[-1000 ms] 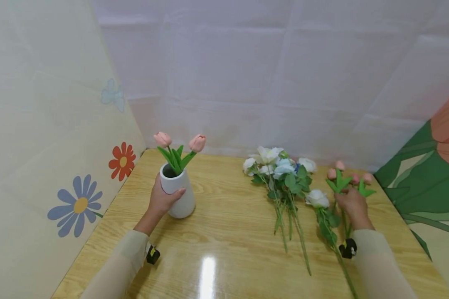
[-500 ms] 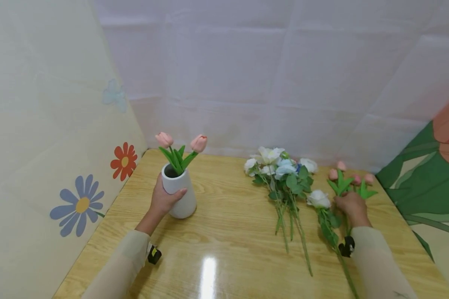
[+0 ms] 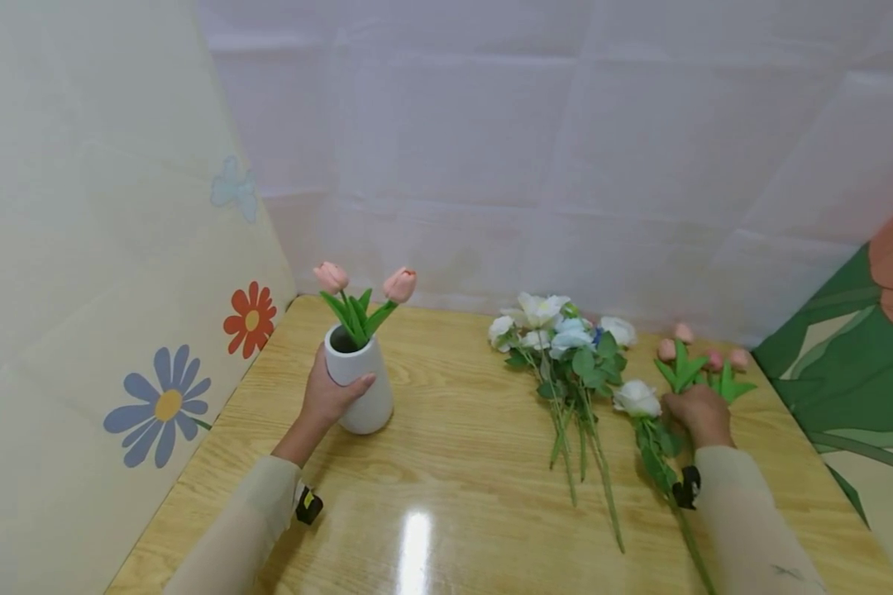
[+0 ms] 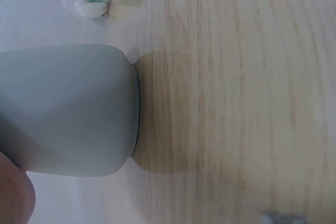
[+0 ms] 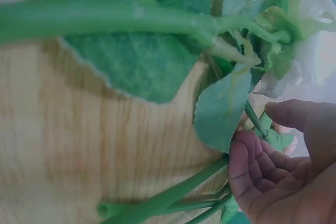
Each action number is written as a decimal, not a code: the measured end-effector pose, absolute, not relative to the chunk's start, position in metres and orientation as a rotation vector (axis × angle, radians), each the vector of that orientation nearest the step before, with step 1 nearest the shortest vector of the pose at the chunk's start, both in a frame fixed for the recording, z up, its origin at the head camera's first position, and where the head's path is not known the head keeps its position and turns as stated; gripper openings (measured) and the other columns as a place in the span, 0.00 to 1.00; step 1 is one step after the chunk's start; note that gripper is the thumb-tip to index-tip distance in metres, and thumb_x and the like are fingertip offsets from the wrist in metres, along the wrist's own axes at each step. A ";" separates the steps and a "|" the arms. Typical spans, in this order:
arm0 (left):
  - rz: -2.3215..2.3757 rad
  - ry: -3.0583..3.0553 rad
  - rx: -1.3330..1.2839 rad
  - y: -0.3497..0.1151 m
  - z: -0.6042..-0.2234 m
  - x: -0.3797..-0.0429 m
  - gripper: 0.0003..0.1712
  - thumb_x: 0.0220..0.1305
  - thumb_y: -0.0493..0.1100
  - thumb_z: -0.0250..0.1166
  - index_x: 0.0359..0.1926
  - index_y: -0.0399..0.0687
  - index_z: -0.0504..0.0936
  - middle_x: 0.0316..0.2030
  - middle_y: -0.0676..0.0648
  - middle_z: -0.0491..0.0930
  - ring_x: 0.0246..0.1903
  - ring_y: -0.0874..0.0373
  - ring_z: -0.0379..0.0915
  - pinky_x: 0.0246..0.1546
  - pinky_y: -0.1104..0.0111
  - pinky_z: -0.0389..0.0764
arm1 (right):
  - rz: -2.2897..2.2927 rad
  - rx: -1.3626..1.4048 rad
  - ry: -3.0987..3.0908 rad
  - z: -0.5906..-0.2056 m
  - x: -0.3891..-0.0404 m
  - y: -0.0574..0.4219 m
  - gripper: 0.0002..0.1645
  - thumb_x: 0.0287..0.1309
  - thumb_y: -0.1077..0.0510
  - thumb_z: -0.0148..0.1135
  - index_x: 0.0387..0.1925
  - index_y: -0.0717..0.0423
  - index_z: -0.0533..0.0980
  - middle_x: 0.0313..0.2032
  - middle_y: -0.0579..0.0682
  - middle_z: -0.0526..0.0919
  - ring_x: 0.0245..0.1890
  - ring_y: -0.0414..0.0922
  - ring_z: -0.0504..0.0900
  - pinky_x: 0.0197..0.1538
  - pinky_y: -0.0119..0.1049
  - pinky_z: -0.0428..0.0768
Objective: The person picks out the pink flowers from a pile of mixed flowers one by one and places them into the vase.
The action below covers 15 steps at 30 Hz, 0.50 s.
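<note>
In the head view my left hand grips a white vase on the left of the table, thumb across its front. Two pink tulips with green leaves stand in it. The left wrist view shows the vase's lower body and its base on the wood. My right hand is among several pink tulips lying at the far right. In the right wrist view the fingers are curled beside green stems, thumb apart; I cannot tell whether they hold one.
A white rose with a long leafy stem lies just left of my right hand. Farther left is a pile of white and pale blue flowers, stems toward me. A white cloth backdrop rises behind the wooden table.
My right hand has shifted slightly down among the tulips, its fingers lower at the stems. The left hand keeps its grip on the vase; the whole head view drifts slightly rightward.
</note>
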State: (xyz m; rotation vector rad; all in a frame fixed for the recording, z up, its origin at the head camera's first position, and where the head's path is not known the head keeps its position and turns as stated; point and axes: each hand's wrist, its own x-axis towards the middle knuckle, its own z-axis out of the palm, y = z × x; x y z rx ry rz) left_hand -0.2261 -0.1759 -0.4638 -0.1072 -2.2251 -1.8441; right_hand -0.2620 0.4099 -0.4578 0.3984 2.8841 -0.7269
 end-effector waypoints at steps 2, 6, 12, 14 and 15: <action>-1.835 -2.233 -0.103 -0.176 -0.464 -0.226 0.52 0.54 0.39 0.75 0.74 0.39 0.55 0.62 0.34 0.69 0.59 0.39 0.69 0.62 0.42 0.70 | -0.711 0.388 2.906 -0.459 -0.262 0.409 0.19 0.52 0.53 0.57 0.11 0.57 0.72 0.18 0.55 0.76 0.24 0.53 0.76 0.29 0.42 0.73; -1.829 -2.233 -0.101 -0.176 -0.464 -0.227 0.53 0.53 0.39 0.76 0.74 0.40 0.55 0.62 0.35 0.70 0.59 0.38 0.68 0.62 0.42 0.70 | -0.686 0.401 2.904 -0.459 -0.263 0.406 0.20 0.57 0.52 0.54 0.14 0.59 0.71 0.22 0.59 0.75 0.25 0.55 0.74 0.31 0.45 0.74; -1.840 -2.221 -0.107 -0.176 -0.467 -0.228 0.53 0.53 0.38 0.75 0.74 0.40 0.55 0.62 0.35 0.70 0.59 0.39 0.69 0.62 0.43 0.70 | -0.674 0.443 2.865 -0.459 -0.265 0.405 0.17 0.54 0.55 0.54 0.15 0.60 0.71 0.22 0.60 0.75 0.26 0.55 0.74 0.30 0.45 0.74; -1.845 -2.217 -0.114 -0.176 -0.468 -0.228 0.52 0.53 0.38 0.75 0.74 0.40 0.55 0.62 0.35 0.70 0.59 0.40 0.69 0.62 0.44 0.70 | -0.668 0.438 2.871 -0.459 -0.265 0.406 0.14 0.49 0.56 0.56 0.14 0.59 0.71 0.21 0.59 0.75 0.26 0.55 0.74 0.29 0.44 0.74; -1.848 -2.214 -0.120 -0.177 -0.468 -0.228 0.52 0.53 0.38 0.75 0.74 0.40 0.55 0.61 0.35 0.70 0.58 0.40 0.69 0.61 0.44 0.71 | -0.659 0.424 2.881 -0.460 -0.265 0.407 0.13 0.48 0.57 0.56 0.15 0.60 0.72 0.22 0.60 0.75 0.26 0.55 0.74 0.29 0.44 0.74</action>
